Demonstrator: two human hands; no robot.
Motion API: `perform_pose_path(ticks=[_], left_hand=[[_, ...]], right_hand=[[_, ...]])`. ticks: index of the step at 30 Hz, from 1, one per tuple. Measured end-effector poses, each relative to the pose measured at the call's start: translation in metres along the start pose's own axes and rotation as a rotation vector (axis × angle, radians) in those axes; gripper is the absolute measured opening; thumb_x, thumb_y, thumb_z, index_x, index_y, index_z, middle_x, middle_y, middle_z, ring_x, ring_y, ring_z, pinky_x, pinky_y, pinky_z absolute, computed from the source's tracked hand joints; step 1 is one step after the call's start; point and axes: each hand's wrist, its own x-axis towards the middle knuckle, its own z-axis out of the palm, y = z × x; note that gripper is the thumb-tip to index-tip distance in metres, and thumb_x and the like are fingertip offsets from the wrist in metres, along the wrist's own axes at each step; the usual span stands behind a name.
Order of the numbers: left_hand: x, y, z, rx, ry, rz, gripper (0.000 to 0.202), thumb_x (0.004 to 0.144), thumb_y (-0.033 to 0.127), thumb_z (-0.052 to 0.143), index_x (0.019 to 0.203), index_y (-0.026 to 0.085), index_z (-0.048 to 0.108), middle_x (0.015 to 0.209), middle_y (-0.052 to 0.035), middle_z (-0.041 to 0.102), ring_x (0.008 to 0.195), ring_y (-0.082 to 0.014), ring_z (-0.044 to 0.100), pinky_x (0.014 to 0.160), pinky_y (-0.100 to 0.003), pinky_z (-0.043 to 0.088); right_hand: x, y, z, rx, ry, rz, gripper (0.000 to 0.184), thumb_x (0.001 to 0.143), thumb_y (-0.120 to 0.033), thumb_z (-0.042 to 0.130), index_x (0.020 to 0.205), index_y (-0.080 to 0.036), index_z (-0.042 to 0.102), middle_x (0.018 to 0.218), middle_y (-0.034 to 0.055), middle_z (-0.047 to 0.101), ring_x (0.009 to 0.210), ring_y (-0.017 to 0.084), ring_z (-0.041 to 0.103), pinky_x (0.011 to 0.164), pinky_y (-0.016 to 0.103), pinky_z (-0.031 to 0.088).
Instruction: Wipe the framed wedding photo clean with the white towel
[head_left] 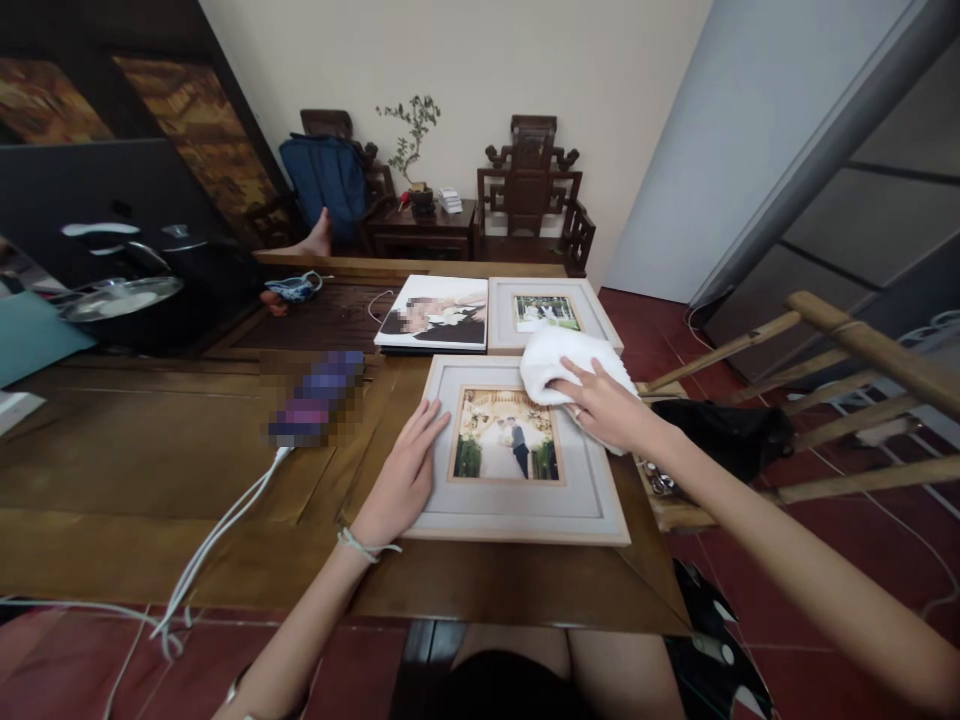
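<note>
A framed wedding photo (506,520) lies flat near the front right of the wooden table. My left hand (405,470) rests along its left edge, fingers stretched out over the rim. In my right hand (600,405) is a bunched white cloth (551,350), pressed onto the upper right corner of that frame. Part of the cloth also covers the lower edge of a second photo frame (592,300) behind it. A photo album (439,325) with a couple on its cover lies to the left of the second frame.
On the wooden table (187,490) are a phone (319,395) with a white cable (225,525), a pan with a glass lid (127,297) and a dark laptop-like panel (90,190). A bamboo chair (862,345) stands at the right. Someone's bare foot (319,235) shows beyond the table.
</note>
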Motion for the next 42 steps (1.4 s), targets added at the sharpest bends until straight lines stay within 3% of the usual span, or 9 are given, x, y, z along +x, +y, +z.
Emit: perform_pose_path(ticks=[5, 11, 16, 20, 25, 28, 33, 37, 42], left_hand=[[0.000, 0.001, 0.000, -0.002, 0.008, -0.021, 0.044, 0.094, 0.017, 0.027, 0.135, 0.020, 0.042, 0.147, -0.0086, 0.036, 0.141, -0.0188, 0.019, 0.115, -0.048, 0.019], [0.001, 0.000, 0.001, 0.011, 0.017, 0.004, 0.046, 0.092, 0.015, 0.029, 0.136, 0.021, 0.042, 0.147, -0.0091, 0.037, 0.141, -0.0206, 0.021, 0.114, -0.049, 0.021], [0.001, 0.000, 0.001, 0.062, 0.003, 0.006, 0.046, 0.092, 0.017, 0.031, 0.137, 0.020, 0.042, 0.148, -0.0097, 0.035, 0.140, -0.0224, 0.023, 0.114, -0.049, 0.022], [0.001, 0.002, 0.000, 0.089, -0.019, 0.003, 0.046, 0.093, 0.021, 0.033, 0.138, 0.019, 0.039, 0.148, -0.0098, 0.035, 0.139, -0.0219, 0.025, 0.114, -0.047, 0.024], [0.001, 0.001, 0.000, 0.082, -0.007, 0.019, 0.044, 0.093, 0.023, 0.034, 0.137, 0.017, 0.041, 0.146, -0.0115, 0.038, 0.138, -0.0208, 0.029, 0.113, -0.047, 0.025], [0.001, -0.001, 0.001, 0.067, 0.012, 0.007, 0.043, 0.093, 0.022, 0.034, 0.135, 0.018, 0.042, 0.145, -0.0113, 0.040, 0.137, -0.0208, 0.030, 0.113, -0.047, 0.025], [0.002, -0.001, 0.003, 0.077, 0.012, -0.008, 0.043, 0.093, 0.024, 0.035, 0.134, 0.013, 0.043, 0.144, -0.0135, 0.040, 0.137, -0.0204, 0.030, 0.114, -0.045, 0.025], [0.002, -0.001, 0.003, 0.082, 0.017, -0.013, 0.043, 0.094, 0.025, 0.035, 0.134, 0.011, 0.044, 0.144, -0.0140, 0.040, 0.137, -0.0209, 0.030, 0.114, -0.045, 0.025], [0.003, 0.001, 0.003, 0.042, 0.030, -0.024, 0.043, 0.094, 0.029, 0.035, 0.132, 0.010, 0.047, 0.143, -0.0137, 0.041, 0.137, -0.0204, 0.030, 0.115, -0.043, 0.023]], right_hand=[[-0.033, -0.041, -0.014, -0.015, -0.106, -0.033, 0.046, 0.074, -0.003, 0.044, 0.117, -0.010, 0.058, 0.131, 0.0182, 0.053, 0.135, 0.031, 0.028, 0.107, 0.060, 0.021], [-0.091, -0.094, -0.038, 0.136, -0.227, -0.111, 0.050, 0.072, 0.000, 0.044, 0.119, -0.013, 0.057, 0.130, 0.0156, 0.054, 0.133, 0.030, 0.032, 0.108, 0.054, 0.030], [-0.091, -0.112, -0.040, 0.187, -0.253, -0.137, 0.053, 0.070, 0.000, 0.046, 0.119, -0.017, 0.057, 0.132, 0.0112, 0.053, 0.135, 0.030, 0.029, 0.109, 0.053, 0.031], [-0.053, -0.085, -0.021, 0.122, -0.241, -0.073, 0.051, 0.073, 0.000, 0.043, 0.121, -0.014, 0.055, 0.134, 0.0139, 0.051, 0.136, 0.029, 0.026, 0.108, 0.056, 0.027], [0.002, -0.012, 0.001, -0.055, -0.003, 0.033, 0.051, 0.079, -0.003, 0.039, 0.128, -0.010, 0.048, 0.137, 0.0179, 0.047, 0.136, 0.032, 0.023, 0.106, 0.061, 0.023], [0.011, 0.002, 0.002, -0.106, 0.000, 0.026, 0.052, 0.077, -0.001, 0.038, 0.128, -0.007, 0.048, 0.133, 0.0195, 0.050, 0.135, 0.033, 0.026, 0.105, 0.061, 0.025], [-0.029, -0.044, -0.013, -0.085, -0.134, -0.017, 0.048, 0.072, 0.000, 0.043, 0.118, -0.005, 0.056, 0.131, 0.0222, 0.051, 0.133, 0.034, 0.030, 0.105, 0.058, 0.027], [-0.069, -0.093, -0.036, 0.041, -0.284, -0.123, 0.048, 0.073, 0.000, 0.044, 0.118, -0.009, 0.058, 0.127, 0.0169, 0.056, 0.131, 0.031, 0.037, 0.105, 0.049, 0.036], [-0.063, -0.134, -0.038, 0.132, -0.356, -0.244, 0.041, 0.077, -0.013, 0.054, 0.118, -0.009, 0.057, 0.133, 0.0195, 0.050, 0.133, 0.037, 0.030, 0.105, 0.057, 0.032]])
